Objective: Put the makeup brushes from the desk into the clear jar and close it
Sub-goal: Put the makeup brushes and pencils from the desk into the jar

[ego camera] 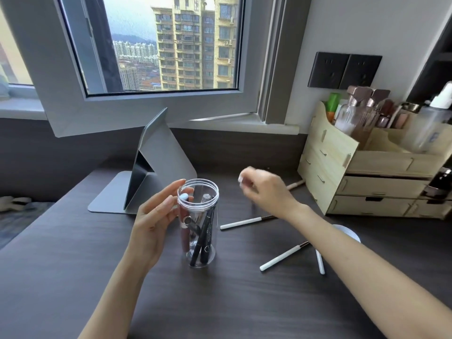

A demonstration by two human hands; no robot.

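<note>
Left grip [156, 216]: fingers spread, cupping the lidless clear plastic jar [199, 223].
Right grip [266, 189]: loosely curled, holding nothing, above white-handled makeup brushes [283, 256].
Room: dark wood-grain counter [220, 302] bare nearer the person.

Open jar mouth [198, 189] unobstructed above; left hand [156, 216] beside it, wooden organizer [342, 167] far right.

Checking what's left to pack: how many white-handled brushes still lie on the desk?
3: one white-handled brush right of the clear plastic jar, two nearer, crossing under the right forearm. More may be hidden there.
</note>
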